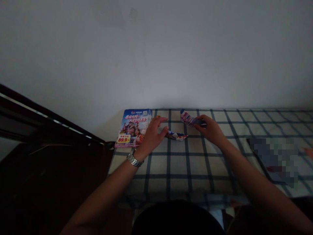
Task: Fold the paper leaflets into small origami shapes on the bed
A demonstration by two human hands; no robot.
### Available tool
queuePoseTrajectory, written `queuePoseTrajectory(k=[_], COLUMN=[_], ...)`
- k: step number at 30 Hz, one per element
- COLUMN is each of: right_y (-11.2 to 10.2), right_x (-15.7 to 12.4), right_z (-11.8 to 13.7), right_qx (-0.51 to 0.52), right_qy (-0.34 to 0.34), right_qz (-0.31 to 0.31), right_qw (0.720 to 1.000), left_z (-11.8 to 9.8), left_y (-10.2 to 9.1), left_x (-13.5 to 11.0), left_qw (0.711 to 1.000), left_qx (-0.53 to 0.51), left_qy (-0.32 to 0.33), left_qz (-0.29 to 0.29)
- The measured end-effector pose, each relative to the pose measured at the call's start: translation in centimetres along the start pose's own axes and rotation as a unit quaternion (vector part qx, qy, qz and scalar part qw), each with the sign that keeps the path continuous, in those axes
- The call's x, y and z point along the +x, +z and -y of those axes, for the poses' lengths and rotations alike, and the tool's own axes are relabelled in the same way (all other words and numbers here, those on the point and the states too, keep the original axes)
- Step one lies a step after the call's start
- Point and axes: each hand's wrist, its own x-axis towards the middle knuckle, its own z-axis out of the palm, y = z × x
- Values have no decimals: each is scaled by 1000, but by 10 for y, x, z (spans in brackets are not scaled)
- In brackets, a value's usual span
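A stack of colourful flyers (133, 127) with a yellow "89.9" price tag lies at the far left of a checked cloth (195, 163). My left hand (153, 135), with a metal watch on its wrist, rests beside the stack with its fingers loosely spread. Its fingertips touch a folded paper piece (177, 135) that lies on the cloth. My right hand (210, 129) is closed on another folded flyer (189, 118), held just above the cloth near the wall.
A white wall rises directly behind the cloth. Dark wooden furniture (49, 140) stands at the left. At the right on the cloth lies a flat dark object (274, 160), partly blurred out. The scene is dim.
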Motion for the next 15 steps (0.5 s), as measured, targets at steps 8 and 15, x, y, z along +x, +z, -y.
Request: queuePoseTrajectory(k=[8,15], right_y=[30,43], right_x=[18,17], right_z=[16,15], right_qx=[-4,-46], right_qy=[-60,-70], right_qz=[55,62], right_qw=[997,995], left_z=[9,3], left_y=[2,3], left_x=[14,2], left_qw=[1000,992], left_qx=[3,101], left_qy=[9,69], left_qz=[12,28])
